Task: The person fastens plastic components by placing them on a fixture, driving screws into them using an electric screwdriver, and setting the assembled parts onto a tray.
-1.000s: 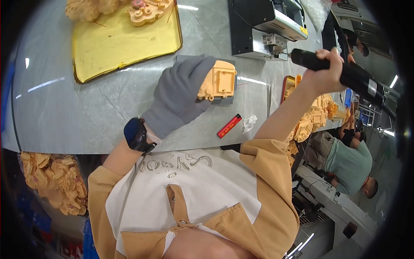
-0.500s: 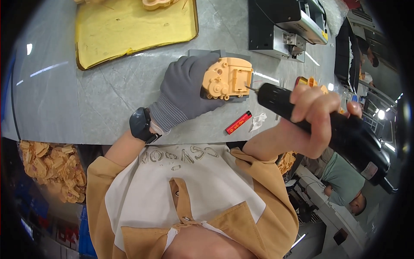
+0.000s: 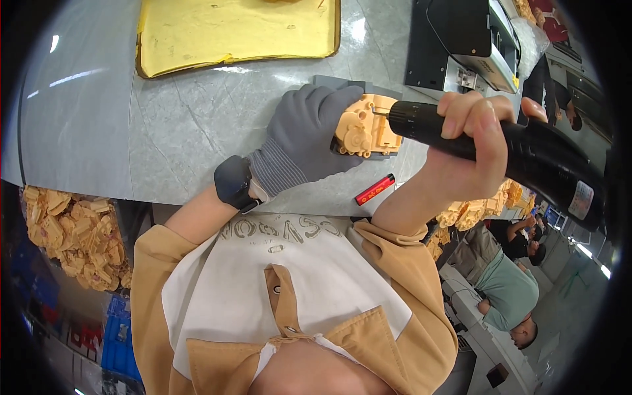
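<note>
The grey, stone-patterned tabletop (image 3: 197, 105) is spread around the light-orange, moulded plastic housing (image 3: 368, 126), which is set on a dark grey, straight-edged block (image 3: 329, 82). Beyond the housing and to its left, a yellow-lined, dark-rimmed tray (image 3: 243, 36) is placed; beyond it to the right, a boxy black-and-silver machine (image 3: 454, 39) is stood. Just to the housing's right, a black, cylindrical powered driver (image 3: 543, 158) is held in the bare right hand (image 3: 474, 131), with the fingers wrapped around its barrel. The housing's left end is clamped in the grey-gloved left hand (image 3: 306, 128). Below the housing, a slim red stick with a black end (image 3: 375, 189) is laid.

The work on this housing appears to be under way: the driver's nose is brought over its upper face (whether the thin bit is seated cannot be told). Similar orange parts are heaped well to the housing's lower left (image 3: 76, 237) and to its lower right (image 3: 471, 214); which are finished cannot be judged.

Below the housing, the tabletop's near edge is met just past the red stick, so little room is offered. More seems to be given leftward; on the upper right, movement is likely to be limited by the machine.
</note>
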Available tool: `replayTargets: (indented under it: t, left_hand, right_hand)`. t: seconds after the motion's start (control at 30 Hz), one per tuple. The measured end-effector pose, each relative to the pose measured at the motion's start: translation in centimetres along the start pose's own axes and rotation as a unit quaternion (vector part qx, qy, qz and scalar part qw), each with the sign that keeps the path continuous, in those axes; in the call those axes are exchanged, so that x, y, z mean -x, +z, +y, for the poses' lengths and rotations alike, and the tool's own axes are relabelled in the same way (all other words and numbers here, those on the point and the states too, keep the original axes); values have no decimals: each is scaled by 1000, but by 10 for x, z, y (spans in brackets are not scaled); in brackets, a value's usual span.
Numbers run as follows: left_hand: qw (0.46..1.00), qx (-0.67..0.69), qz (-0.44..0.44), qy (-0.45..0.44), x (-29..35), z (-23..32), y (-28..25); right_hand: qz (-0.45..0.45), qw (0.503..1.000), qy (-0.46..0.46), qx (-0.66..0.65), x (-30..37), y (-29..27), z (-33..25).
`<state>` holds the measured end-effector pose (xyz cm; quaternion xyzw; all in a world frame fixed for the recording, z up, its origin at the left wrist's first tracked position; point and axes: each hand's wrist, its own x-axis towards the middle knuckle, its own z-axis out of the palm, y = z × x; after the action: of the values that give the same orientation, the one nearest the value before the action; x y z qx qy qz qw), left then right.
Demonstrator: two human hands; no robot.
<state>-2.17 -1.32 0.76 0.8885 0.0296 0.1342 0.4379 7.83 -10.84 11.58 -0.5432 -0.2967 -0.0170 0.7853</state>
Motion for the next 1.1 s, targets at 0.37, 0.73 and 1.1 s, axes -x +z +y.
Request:
replayTargets:
  t: [0.37,0.73,1.1]
  left_hand:
    - [999,17,39,24,-2,-2,2]
    - [999,11,38,26,-1,-3,5]
    - [1000,9,-2,-6,1,-1,2]
  right_hand:
    - [44,999,6,21,-4,1,4]
    - [44,999,2,28,-4,7,3]
    - [36,998,3,49,-5,12,2]
